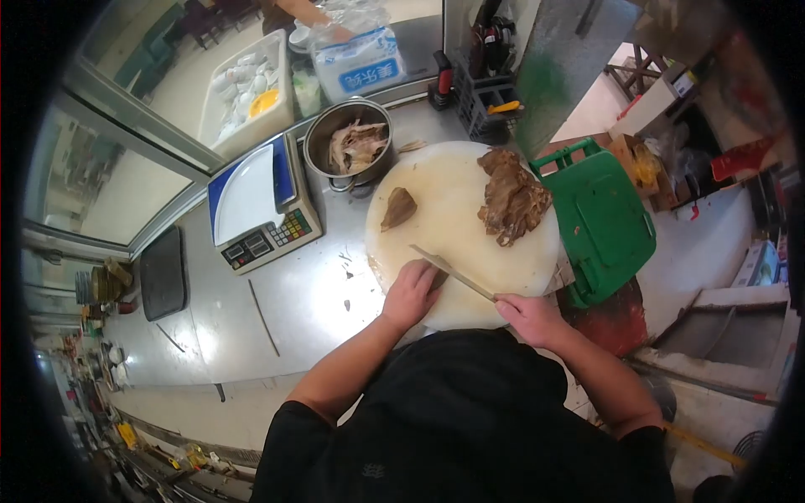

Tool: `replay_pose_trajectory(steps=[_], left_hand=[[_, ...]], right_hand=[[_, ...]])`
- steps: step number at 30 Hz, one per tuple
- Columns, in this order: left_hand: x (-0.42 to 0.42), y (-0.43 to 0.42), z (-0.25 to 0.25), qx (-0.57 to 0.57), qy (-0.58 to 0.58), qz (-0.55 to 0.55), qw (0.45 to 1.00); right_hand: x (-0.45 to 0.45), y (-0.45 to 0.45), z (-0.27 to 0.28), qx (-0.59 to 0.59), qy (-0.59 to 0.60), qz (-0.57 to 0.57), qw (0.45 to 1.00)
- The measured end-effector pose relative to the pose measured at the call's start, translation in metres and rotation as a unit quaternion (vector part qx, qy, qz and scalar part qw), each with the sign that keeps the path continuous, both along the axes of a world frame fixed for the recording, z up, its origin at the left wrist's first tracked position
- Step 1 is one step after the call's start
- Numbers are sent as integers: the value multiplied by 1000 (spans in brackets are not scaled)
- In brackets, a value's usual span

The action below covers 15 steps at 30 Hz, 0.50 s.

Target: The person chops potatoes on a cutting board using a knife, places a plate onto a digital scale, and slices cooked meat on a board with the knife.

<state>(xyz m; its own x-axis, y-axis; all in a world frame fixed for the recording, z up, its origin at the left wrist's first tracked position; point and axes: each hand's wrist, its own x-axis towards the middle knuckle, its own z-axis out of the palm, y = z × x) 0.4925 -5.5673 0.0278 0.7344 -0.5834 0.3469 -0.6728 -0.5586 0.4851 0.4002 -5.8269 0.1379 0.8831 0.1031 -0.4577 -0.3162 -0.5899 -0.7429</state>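
Black shirt cloth (453, 402) spans the foreground at the near edge of the round board (444, 184). Past the board's left edge stand a pot (315, 138) of meat and a scale (289, 228); a green bin (604, 226) crowds its right edge. Brown meat (513, 197) lies toward the far right edge, a smaller chunk (398, 208) near the left. Near the front edge, the knife (453, 272) runs slantwise, tip toward the far left. The right hand (534, 318) closes around its handle; the left hand (411, 293), half-curled, holds a partly hidden dark piece (440, 280) beside the blade.
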Motion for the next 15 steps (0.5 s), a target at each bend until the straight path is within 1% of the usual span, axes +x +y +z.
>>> replay_pose_trajectory(steps=[2,4,7,12,15], left_hand=[[1,3,-7,-1,2,-8,1000],[2,4,-7,-2,5,-15,1000],[3,1,-8,6,1,-30,1000],[3,-3,-1,-41,-18,-35,998],[5,-4,-16,-40,-13,-27,999]], right_hand=[[1,3,6,-4,-4,9,1000],[1,6,15,-56,-3,44,997],[-1,8,21,-89,-8,73,993],[1,6,24,-99,19,82,991],[6,4,24,-96,39,99,990]])
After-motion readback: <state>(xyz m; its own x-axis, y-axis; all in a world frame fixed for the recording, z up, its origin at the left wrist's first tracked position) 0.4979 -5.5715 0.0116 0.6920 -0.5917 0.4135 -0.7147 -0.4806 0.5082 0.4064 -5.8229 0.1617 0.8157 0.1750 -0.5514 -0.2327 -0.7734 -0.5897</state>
